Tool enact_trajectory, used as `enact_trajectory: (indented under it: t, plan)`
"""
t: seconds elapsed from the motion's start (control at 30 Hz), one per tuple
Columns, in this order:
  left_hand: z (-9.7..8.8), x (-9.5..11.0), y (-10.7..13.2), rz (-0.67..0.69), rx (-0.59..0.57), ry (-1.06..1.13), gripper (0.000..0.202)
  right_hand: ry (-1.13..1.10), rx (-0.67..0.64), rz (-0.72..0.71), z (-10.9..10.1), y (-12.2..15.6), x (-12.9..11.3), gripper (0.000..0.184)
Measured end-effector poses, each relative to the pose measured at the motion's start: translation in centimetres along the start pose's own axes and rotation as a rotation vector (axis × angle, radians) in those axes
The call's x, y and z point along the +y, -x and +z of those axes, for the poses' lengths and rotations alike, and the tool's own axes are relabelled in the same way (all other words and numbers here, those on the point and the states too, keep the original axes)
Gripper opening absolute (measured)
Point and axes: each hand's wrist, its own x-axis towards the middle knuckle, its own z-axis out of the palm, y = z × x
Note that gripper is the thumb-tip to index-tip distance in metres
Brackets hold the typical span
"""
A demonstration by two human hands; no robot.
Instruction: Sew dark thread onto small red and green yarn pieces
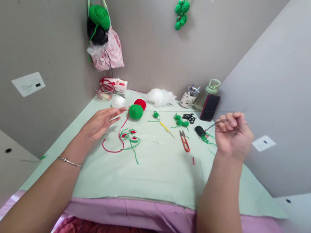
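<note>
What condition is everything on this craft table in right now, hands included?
Left hand: open, fingers spread, low over the table by the red strand.
Right hand: raised, fingers pinched on a thin tool.
Green yarn ball: wound, resting on the table.
Snips: lying flat, untouched.
Phone: standing upright.
Bottle: standing, lid on.

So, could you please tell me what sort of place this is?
Probably a small crochet booth: a yarn ball and snips lie on the table, crocheted green pieces hang on the wall, and the right hand pinches a thin needle.
</note>
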Motion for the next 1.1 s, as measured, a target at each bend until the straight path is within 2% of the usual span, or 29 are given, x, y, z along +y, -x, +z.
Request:
enact_trajectory:
  t: [0.1, 0.3, 0.4, 0.47, 0.57, 0.6, 0.67, 0.7, 0.77, 0.9, 1.0, 1.1]
  plan:
    - [-0.2, 0.1, 0.0, 0.0, 0.02, 0.008, 0.02, -0.033, 0.003, -0.013, -0.2, 0.0, -0.3, 0.016]
    - [-0.5, 0.4, -0.1, -0.007, 0.069, 0.024, 0.019, -0.222, 0.091, -0.034, -1.2, -0.3, -0.9, 0.011]
    - [-0.4, 0.3, -0.2, 0.04, 0.104, -0.029, 0.021, -0.197, 0.049, -0.045, -1.4, -0.1, -1.0, 0.015]
    - [0.0, 0.1, -0.1, 0.093, 0.121, -0.118, 0.022, -0.01, -0.093, 0.046, -0.9, 0.5, -0.7, 0.017]
    - [1.1, -0.2, 0.3, 0.147, 0.09, -0.284, 0.022, 0.584, -0.4, 0.32, 0.4, 1.3, 0.3, 0.02]
    - [1.5, -0.3, 0.5, 0.161, 0.066, -0.339, 0.022, 0.779, -0.423, 0.35, 1.0, 1.5, 0.9, 0.021]
    - [2.3, -0.5, 0.9, 0.205, 0.018, -0.456, 0.022, 1.006, -0.287, 0.249, 2.3, 1.7, 2.4, 0.023]
    - [2.7, -0.6, 1.2, 0.231, -0.004, -0.518, 0.022, 1.009, -0.197, 0.178, 3.0, 1.9, 3.1, 0.025]
    - [3.5, -0.9, 1.6, 0.284, -0.039, -0.637, 0.022, 0.846, -0.15, 0.172, 4.7, 2.4, 4.6, 0.031]
    - [4.8, -1.6, 2.2, 0.416, -0.08, -0.788, 0.022, 0.412, -0.301, 0.453, 8.8, 5.3, 7.0, 0.039]
    - [5.3, -2.0, 2.4, 0.496, -0.089, -0.848, 0.021, 0.3, -0.429, 0.619, 11.3, 7.5, 8.3, 0.036]
    - [5.1, -2.2, 2.2, 0.524, -0.066, -0.886, 0.021, 0.274, -0.539, 0.655, 12.0, 8.2, 8.6, 0.034]
